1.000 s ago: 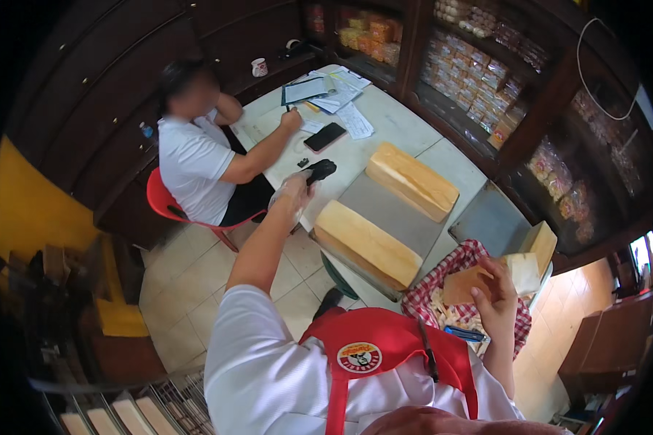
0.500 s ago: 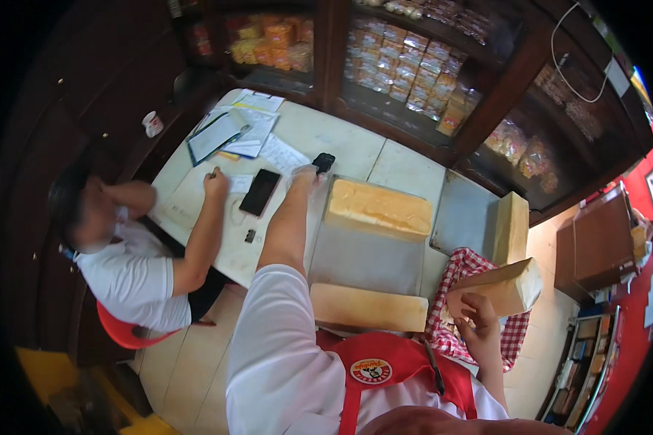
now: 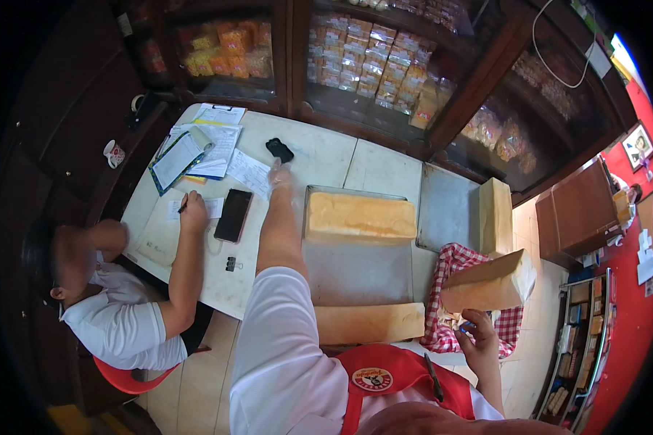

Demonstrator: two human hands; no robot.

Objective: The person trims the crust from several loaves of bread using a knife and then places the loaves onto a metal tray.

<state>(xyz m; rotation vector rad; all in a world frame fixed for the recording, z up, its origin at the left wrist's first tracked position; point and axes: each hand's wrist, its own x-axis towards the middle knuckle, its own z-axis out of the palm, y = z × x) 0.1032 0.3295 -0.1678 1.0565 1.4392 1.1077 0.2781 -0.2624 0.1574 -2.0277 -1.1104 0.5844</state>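
Observation:
My left hand (image 3: 280, 175), in a clear plastic glove, reaches over the white table. Its fingers are partly stretched out just short of a small black rounded object (image 3: 279, 150), apart from it. My right hand (image 3: 479, 336) is curled beside a basket (image 3: 446, 272) lined with red-and-white checked cloth, a small blue thing (image 3: 466, 328) at its fingertips. A long loaf of bread (image 3: 486, 281) lies across the basket. Two more loaves rest in front of me: one loaf (image 3: 360, 216) on a metal tray (image 3: 355, 272), another loaf (image 3: 370, 322) at the near edge.
At the left a seated person (image 3: 127, 319) writes with a pen on papers. Near them lie a black phone (image 3: 233, 215), a binder clip (image 3: 233, 264) and a clipboard (image 3: 174, 159). An upright loaf (image 3: 495, 216) stands on another tray (image 3: 450, 206). Glass cabinets (image 3: 370, 65) line the back.
The black object has shifted left and farther off, leaving a gap from my left fingers. A small blue thing now shows at my right fingertips. The view has turned slightly.

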